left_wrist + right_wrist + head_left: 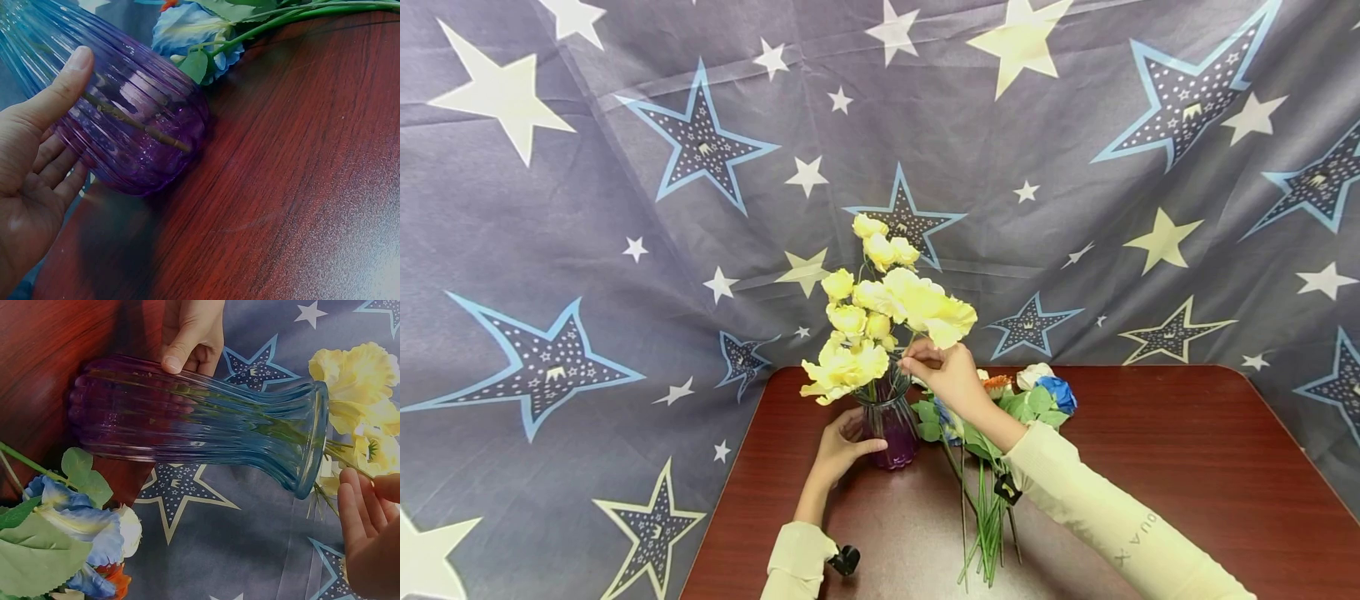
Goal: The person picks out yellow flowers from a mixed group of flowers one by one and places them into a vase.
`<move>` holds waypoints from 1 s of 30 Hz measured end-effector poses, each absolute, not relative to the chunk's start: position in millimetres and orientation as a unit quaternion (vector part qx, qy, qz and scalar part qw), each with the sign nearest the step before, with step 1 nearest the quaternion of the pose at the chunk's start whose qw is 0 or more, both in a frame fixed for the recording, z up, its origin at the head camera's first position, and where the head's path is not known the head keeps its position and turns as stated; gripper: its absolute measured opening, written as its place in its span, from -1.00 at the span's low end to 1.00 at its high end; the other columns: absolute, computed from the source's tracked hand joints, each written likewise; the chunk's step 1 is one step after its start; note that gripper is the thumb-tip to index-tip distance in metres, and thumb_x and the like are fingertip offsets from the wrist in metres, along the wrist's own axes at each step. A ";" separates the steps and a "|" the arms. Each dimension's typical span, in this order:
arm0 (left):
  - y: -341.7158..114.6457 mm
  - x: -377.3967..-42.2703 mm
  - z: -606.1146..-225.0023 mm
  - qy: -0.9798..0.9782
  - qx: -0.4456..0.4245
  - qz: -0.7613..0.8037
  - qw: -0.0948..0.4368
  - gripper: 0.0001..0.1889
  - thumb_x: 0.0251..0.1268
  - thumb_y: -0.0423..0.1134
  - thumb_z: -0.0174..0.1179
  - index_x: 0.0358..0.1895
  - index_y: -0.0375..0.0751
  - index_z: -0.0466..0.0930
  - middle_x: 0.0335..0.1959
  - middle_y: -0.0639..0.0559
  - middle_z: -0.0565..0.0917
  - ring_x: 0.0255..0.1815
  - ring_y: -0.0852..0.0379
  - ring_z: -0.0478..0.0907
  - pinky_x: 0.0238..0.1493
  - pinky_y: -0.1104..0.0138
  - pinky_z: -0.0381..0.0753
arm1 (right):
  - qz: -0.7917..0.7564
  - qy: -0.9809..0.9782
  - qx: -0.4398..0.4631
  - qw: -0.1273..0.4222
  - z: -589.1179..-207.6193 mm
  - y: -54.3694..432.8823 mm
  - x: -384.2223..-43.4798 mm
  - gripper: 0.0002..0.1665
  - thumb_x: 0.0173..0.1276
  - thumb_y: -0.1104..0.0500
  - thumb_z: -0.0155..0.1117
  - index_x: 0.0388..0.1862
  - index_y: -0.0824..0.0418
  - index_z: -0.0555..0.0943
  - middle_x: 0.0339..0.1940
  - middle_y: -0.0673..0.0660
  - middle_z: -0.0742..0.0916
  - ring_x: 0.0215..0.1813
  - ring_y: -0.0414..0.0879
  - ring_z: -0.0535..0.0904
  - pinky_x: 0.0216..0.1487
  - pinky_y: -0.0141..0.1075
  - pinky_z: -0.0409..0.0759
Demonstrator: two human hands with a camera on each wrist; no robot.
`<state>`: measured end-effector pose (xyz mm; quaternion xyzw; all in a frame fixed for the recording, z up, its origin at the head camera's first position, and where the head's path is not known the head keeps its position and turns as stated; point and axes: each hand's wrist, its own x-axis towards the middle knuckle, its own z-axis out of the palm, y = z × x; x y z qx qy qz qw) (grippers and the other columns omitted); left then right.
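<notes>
A ribbed glass vase (895, 433), purple below and blue toward its rim, stands on the table holding yellow flowers (850, 321). My left hand (838, 450) grips its lower side, the thumb in front and the fingers curled behind; the left wrist view shows a stem end (165, 139) through the purple glass (131, 119). Just above the rim, my right hand (955, 379) pinches a thin stem (350, 464) between thumb and fingers. That stem's large yellow bloom (928, 308) leans right, above the hand. Leaves and the vase neck partly hide the stems inside.
Right of the vase, partly under my right forearm, lies a bunch of flowers with green stems (991, 525), a blue rose (1058, 393), a white bloom (1033, 375) and an orange one (997, 382). A star-patterned cloth (587, 233) hangs behind the brown table (1172, 450).
</notes>
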<state>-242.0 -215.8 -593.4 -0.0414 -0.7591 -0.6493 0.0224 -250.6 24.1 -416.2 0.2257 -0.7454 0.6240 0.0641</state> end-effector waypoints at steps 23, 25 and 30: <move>-217.4 -242.7 -593.2 -0.760 -0.037 -0.648 0.016 -0.33 -0.05 -0.42 0.59 0.24 -0.25 0.59 0.27 -0.21 0.64 0.38 -0.16 0.53 0.46 -0.02 0.47 | 0.628 -0.740 0.221 0.090 -417.3 22.1 -253.9 -0.91 0.38 0.38 0.31 -0.19 0.40 0.71 -0.25 0.34 0.82 -0.20 0.27 0.76 -0.20 -0.48 0.71; -217.3 -242.7 -593.6 -0.762 -0.038 -0.647 0.017 -0.33 -0.04 -0.41 0.59 0.25 -0.25 0.58 0.27 -0.22 0.63 0.38 -0.17 0.52 0.46 -0.03 0.47 | 0.621 -0.748 0.218 0.089 -417.8 21.8 -253.8 -0.91 0.37 0.38 0.32 -0.19 0.40 0.71 -0.25 0.33 0.82 -0.21 0.26 0.76 -0.20 -0.47 0.71; -216.9 -242.9 -594.2 -0.761 -0.041 -0.648 0.019 -0.33 -0.03 -0.40 0.58 0.25 -0.26 0.58 0.27 -0.23 0.63 0.38 -0.18 0.52 0.46 -0.04 0.47 | 0.603 -0.767 0.205 0.078 -418.8 21.1 -254.0 -0.90 0.36 0.37 0.32 -0.20 0.38 0.72 -0.23 0.31 0.83 -0.21 0.20 0.76 -0.20 -0.48 0.68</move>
